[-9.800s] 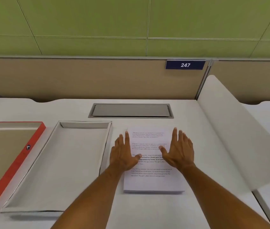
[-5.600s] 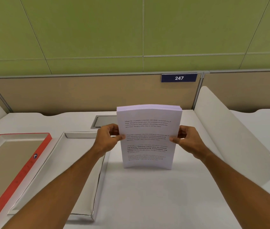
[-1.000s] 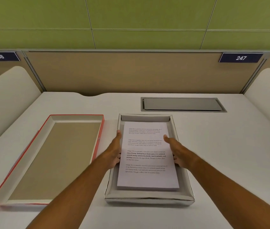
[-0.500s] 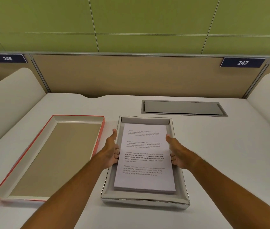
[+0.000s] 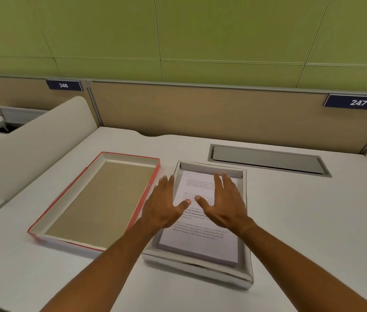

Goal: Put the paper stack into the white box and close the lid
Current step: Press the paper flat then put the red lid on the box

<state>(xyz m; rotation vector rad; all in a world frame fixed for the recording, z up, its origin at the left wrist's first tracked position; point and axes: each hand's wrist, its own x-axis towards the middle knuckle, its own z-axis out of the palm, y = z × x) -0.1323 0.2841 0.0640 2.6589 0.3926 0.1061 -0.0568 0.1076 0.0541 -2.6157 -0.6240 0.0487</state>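
The paper stack (image 5: 202,242), printed text on top, lies flat inside the white box (image 5: 197,270) in the middle of the desk. Left of the box lies the red-edged lid (image 5: 97,200), upside down, its brown inside facing up. My left hand (image 5: 163,206) hovers palm down over the box's left wall, fingers spread, holding nothing. My right hand (image 5: 224,203) hovers palm down over the paper's upper half, fingers spread and empty. Both hands hide part of the page.
A grey cable hatch (image 5: 268,159) is set in the desk behind the box. Rounded white dividers stand at the left (image 5: 43,134) and far right. A tan partition with number plates 246 and 247 runs along the back.
Both hands have let go of the stack's sides and risen above it, palms down with fingers spread. The left hand has drifted toward the lid. The view has shifted left.
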